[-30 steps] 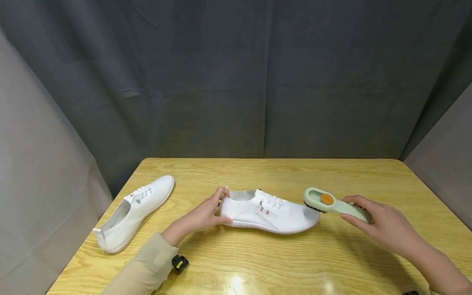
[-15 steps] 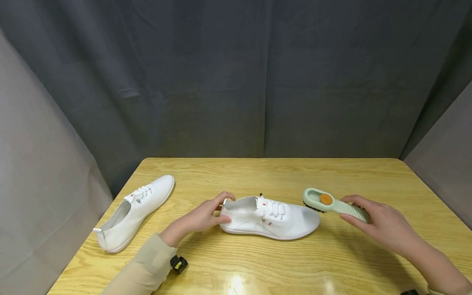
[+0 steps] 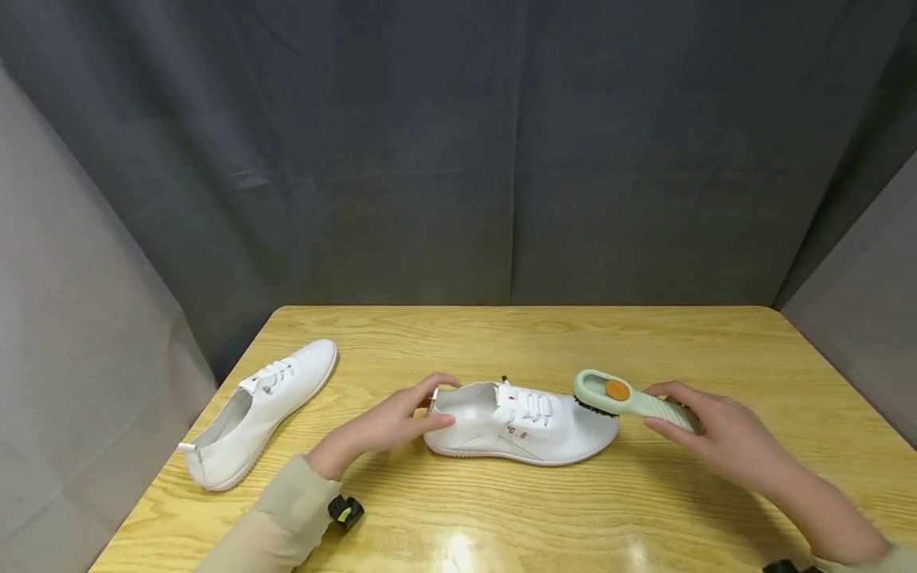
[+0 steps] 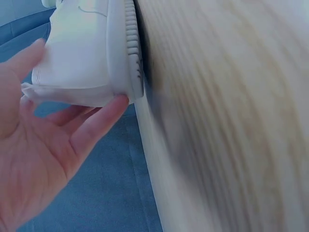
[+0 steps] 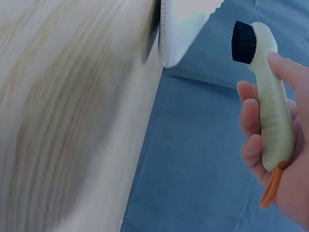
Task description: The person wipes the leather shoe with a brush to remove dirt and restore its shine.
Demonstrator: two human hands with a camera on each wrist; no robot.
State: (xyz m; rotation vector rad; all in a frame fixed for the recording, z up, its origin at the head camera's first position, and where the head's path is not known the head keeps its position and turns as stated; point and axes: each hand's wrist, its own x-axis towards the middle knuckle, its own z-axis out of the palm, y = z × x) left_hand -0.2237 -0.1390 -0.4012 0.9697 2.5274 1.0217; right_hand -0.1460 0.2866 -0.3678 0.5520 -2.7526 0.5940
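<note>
White shoe (image 3: 562, 438) lies at the lower centre of the frame, toe pointing right, and we have it by the heel: the grip of our left hand (image 3: 401, 414) is clamped there, thumb on the near side, fingers round the back. Its mouth (image 3: 467, 402) faces up and we see pale lining inside; we cannot see down into the toe. Right of centre, the grip of our right hand (image 3: 723, 438) is clamped round a pale green brush (image 3: 659, 407). On its head we see an oval well (image 3: 594, 383) beside an orange button (image 3: 618, 390); we cannot tell what the well holds. Its black bristles (image 5: 243, 42) hang above the toe, apart from it in the right wrist view. At left, a second white shoe (image 3: 286, 402) rests on the wood-grained surface (image 3: 573, 517), greyish lining showing.
</note>
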